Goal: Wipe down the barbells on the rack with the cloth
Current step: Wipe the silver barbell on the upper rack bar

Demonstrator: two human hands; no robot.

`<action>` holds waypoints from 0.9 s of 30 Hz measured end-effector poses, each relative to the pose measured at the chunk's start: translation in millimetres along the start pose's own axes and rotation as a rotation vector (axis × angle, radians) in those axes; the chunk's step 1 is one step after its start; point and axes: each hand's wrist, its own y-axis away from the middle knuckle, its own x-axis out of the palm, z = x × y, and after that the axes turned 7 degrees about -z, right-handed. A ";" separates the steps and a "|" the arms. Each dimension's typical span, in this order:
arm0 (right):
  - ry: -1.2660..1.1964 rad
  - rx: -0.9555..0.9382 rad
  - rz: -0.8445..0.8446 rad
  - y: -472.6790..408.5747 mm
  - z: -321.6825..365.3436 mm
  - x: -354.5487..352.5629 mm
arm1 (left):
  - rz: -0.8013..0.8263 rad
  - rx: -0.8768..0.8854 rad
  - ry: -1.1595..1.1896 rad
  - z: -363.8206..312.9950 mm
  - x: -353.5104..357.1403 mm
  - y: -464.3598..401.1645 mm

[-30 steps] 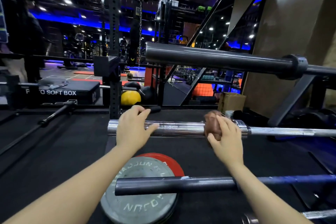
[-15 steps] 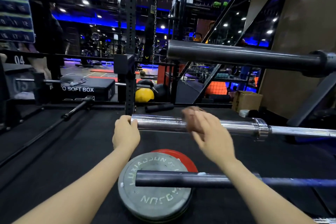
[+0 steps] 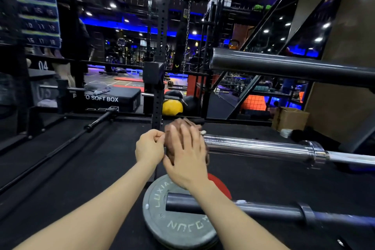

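Head view: both hands meet at the free end of the chrome barbell (image 3: 259, 147).
The right hand (image 3: 187, 154) lies with fingers straight over the brown cloth (image 3: 172, 148), pressing it on the sleeve end; the left hand (image 3: 149, 149), at its 9 o'clock, is curled, thumb pinching the cloth's edge. A grey weight plate (image 3: 178, 227) lies at 6 o'clock, a dark barbell (image 3: 284, 66) at 1 o'clock.

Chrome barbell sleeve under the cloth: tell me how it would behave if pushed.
The chrome barbell sleeve is a smooth, shiny cylinder, so it would probably turn or roll. It looks like solid metal, likely heavy and rigid. The brown cloth looks soft and likely slides easily along it.
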 end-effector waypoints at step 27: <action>0.069 -0.035 -0.030 9.6 -83.2 -36.6 | 0.056 -0.140 0.097 -12.1 -6.9 3.1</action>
